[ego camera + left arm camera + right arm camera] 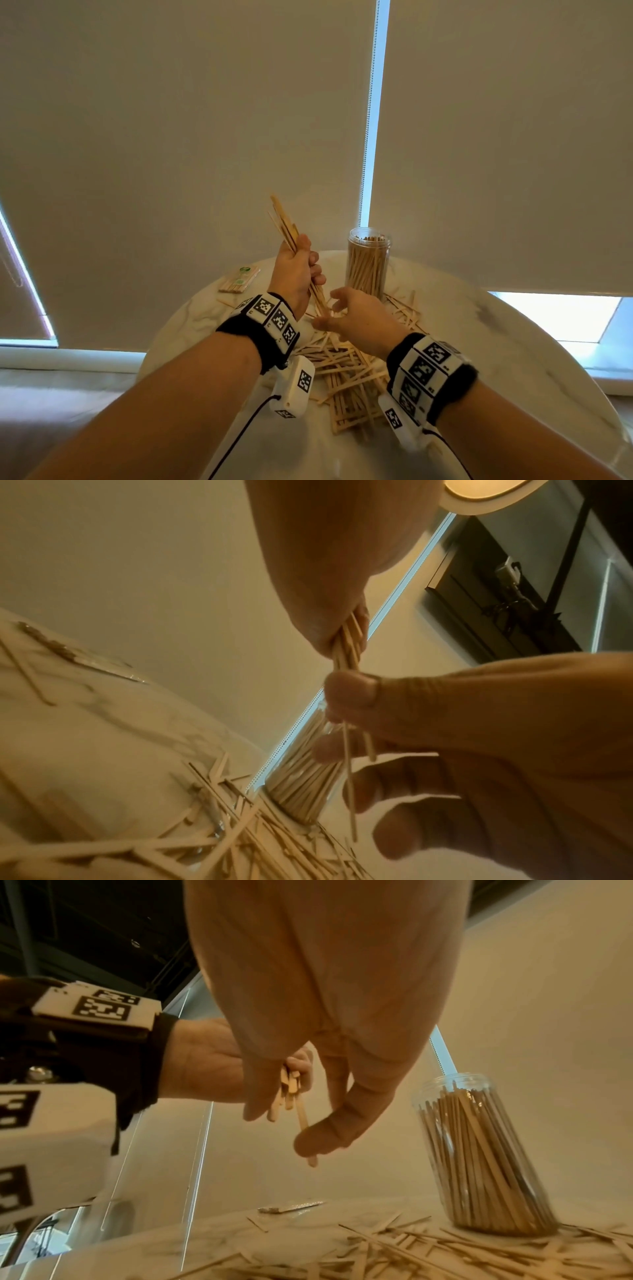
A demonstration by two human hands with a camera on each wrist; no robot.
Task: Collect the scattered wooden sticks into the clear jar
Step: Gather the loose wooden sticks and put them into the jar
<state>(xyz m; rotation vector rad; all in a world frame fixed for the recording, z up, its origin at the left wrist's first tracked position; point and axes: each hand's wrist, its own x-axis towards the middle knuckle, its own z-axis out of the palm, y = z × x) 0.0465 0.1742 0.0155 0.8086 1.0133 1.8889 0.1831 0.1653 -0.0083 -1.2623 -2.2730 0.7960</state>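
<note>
A round marble table (513, 342) is seen, with a pile of loose wooden sticks (346, 373) spread across its middle. A clear jar (368, 263) stands upright at the pile's far edge, lid off, packed with upright sticks. A bundle of sticks (284, 222) is gripped in the left hand (296, 274), fingers curled round it, raised above the table. The right hand (356, 318) is held loosely open, thumb and fingers apart, just beside the bundle's lower ends; whether a stick is pinched cannot be told. A wrapped stick packet (239, 279) lies at far left, its label unreadable.
</note>
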